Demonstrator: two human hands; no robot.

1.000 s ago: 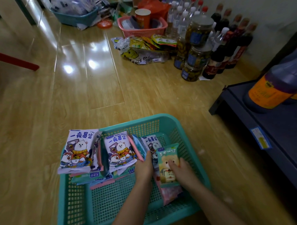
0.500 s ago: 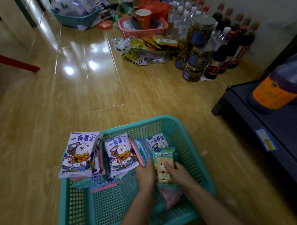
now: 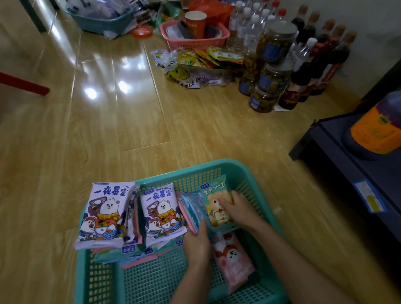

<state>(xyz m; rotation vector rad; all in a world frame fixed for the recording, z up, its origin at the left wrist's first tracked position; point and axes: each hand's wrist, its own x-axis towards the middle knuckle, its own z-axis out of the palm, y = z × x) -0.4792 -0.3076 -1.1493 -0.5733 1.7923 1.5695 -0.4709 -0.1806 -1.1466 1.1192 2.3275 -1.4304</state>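
light: dim, warm | glare: bright spots on floor [image 3: 123,86] upper left | edges: bowed, soft, blurred

Inside the basket [image 3: 218,164], the near left half is bare mesh, open from above. A row of wipe packs [image 3: 160,208] fills its far half (the leftmost overhangs the rim), the green pack [image 3: 216,204] at its right end; a pink pack [image 3: 234,263] lies along the right side. A dark shelf [image 3: 361,174] walls the right; the wooden floor [image 3: 102,133] beyond is open.
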